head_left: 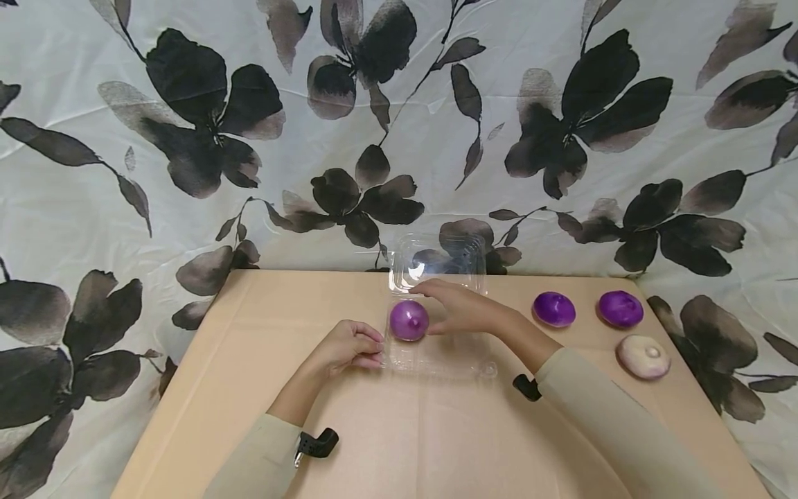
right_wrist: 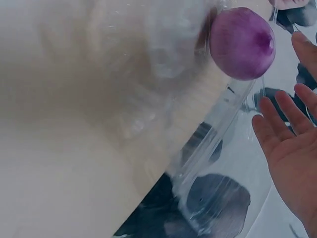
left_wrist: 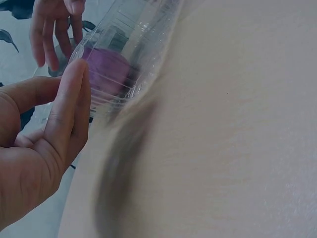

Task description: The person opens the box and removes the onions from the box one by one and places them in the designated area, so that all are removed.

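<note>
A clear plastic clamshell container lies with its lid raised at the back. Inside its left part sits one red onion, which also shows through the plastic wall in the left wrist view. My left hand pinches the container's left edge between thumb and fingers. Over the container, just right of the onion, is my right hand. In the right wrist view its fingers are spread and apart from the onion, holding nothing.
Toward the table's right edge lie two more purple onions and a paler whitish onion. The light wooden table ends behind the container, against a white cloth with dark flowers.
</note>
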The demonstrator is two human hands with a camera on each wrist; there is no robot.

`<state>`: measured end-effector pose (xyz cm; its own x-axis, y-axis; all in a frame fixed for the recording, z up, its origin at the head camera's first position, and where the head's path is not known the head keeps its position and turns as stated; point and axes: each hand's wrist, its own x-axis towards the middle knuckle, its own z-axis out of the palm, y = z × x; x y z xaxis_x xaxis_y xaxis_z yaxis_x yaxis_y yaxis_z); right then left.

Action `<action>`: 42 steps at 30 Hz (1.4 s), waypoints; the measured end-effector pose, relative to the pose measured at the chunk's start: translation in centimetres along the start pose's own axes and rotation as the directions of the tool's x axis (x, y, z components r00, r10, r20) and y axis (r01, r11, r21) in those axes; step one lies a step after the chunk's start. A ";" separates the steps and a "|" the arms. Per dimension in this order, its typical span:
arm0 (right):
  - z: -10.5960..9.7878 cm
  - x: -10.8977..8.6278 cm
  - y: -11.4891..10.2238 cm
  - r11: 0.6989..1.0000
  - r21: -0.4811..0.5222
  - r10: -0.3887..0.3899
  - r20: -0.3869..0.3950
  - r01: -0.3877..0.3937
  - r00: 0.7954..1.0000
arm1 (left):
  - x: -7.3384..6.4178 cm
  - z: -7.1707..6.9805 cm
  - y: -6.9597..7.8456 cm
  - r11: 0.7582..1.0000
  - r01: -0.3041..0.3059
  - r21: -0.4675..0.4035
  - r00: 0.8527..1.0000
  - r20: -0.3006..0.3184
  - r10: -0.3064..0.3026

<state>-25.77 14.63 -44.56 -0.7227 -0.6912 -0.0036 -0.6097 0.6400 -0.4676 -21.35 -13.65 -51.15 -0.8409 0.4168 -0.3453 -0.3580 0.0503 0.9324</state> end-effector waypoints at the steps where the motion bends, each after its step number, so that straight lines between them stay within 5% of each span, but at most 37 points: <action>1: 0.0 0.4 -0.1 1.000 -0.014 -0.006 0.015 0.007 1.000 | 0.0 0.0 0.0 1.000 0.001 0.000 1.000 -0.001 -0.001; 10: 0.9 2.4 -0.2 0.994 -0.085 -0.059 0.093 0.067 0.994 | 0.1 0.3 0.1 1.000 0.009 0.003 1.000 0.001 -0.009; 23: 2.6 2.5 -0.2 0.994 -0.103 -0.024 0.079 0.032 0.997 | 0.0 0.2 0.2 1.000 0.010 -0.002 1.000 -0.004 -0.010; 42: 4.2 2.5 -0.1 0.998 0.061 -0.017 0.138 0.008 0.990 | -0.1 0.2 0.4 1.000 0.009 -0.004 1.000 -0.006 -0.009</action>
<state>-26.10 11.42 -48.26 -0.6605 -0.7415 -0.1182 -0.5944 0.6125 -0.5211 -21.31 -13.54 -50.71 -0.8403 0.4105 -0.3542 -0.3668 0.0508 0.9289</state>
